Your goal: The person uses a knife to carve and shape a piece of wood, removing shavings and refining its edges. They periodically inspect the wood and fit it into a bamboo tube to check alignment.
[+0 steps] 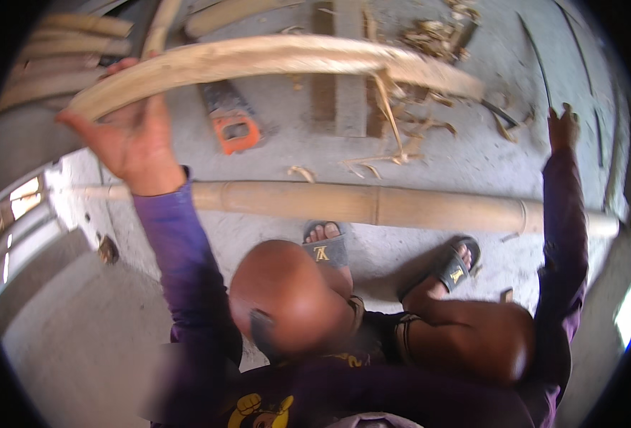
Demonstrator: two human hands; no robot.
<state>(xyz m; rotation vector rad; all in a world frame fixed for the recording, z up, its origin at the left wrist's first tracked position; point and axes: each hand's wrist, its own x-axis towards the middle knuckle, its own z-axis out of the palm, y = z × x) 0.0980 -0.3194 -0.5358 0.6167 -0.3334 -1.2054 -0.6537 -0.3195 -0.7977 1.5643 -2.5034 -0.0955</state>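
At the upper left, my left hand (134, 139) grips the left end of a long, wide split-bamboo piece (258, 58), its thumb on the near side and fingers behind. The piece spans the upper middle, raised in front of me and slightly blurred, and a thin peeled shaving (389, 107) hangs below it. Far out at the right, my right hand (563, 130) is closed at the lower end of a long, thin dark strip (536, 60). What the strip is made of cannot be made out.
A handsaw with an orange handle (236, 132) lies on the concrete floor. A whole bamboo pole (294, 201) crosses in front of my sandalled feet. Bamboo shavings (437, 43) lie at the back beside a flat board (350, 107). Bamboo lengths (80, 46) are stacked at far left.
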